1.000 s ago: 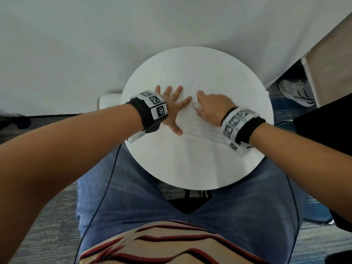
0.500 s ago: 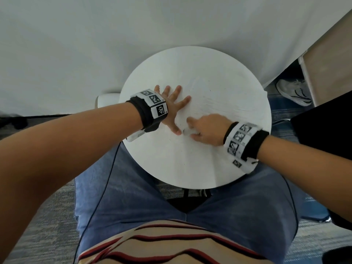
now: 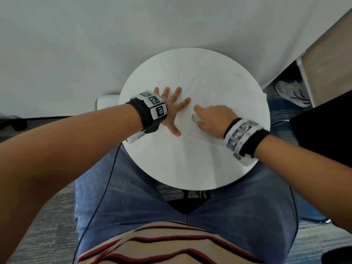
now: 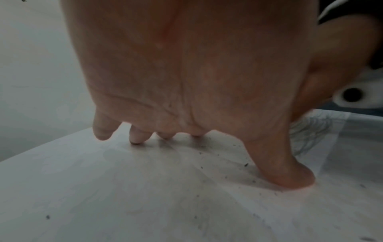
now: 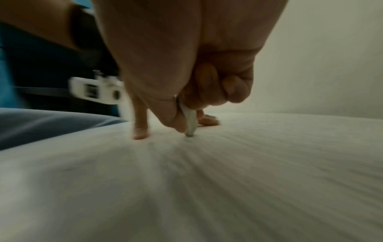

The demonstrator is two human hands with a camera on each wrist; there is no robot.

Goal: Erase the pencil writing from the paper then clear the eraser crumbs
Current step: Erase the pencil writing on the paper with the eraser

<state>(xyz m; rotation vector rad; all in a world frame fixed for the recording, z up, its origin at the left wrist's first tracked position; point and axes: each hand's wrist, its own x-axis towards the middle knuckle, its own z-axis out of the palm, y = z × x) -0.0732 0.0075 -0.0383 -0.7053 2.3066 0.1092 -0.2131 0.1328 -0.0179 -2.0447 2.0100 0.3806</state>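
A white sheet of paper [image 3: 215, 96] lies on the round white table [image 3: 190, 168], with faint pencil marks on it. My left hand [image 3: 172, 109] lies flat with spread fingers, pressing the paper's left part; its thumb [image 4: 290, 176] is down on the sheet. My right hand [image 3: 211, 117] pinches a white eraser [image 5: 190, 124] between thumb and curled fingers, its tip on the paper. Dark eraser crumbs [image 4: 245, 164] are scattered around the left thumb.
The table stands over my lap in blue jeans [image 3: 238, 216]. A white wall [image 3: 133, 25] is behind the table. A white shoe [image 3: 291, 93] and a dark object [image 3: 323, 126] lie at the right. Carpet floor [image 3: 47, 225] shows at the lower left.
My right hand with the eraser slid toward me half a second ago, then back away and a little right now. The left hand has stayed flat in place.
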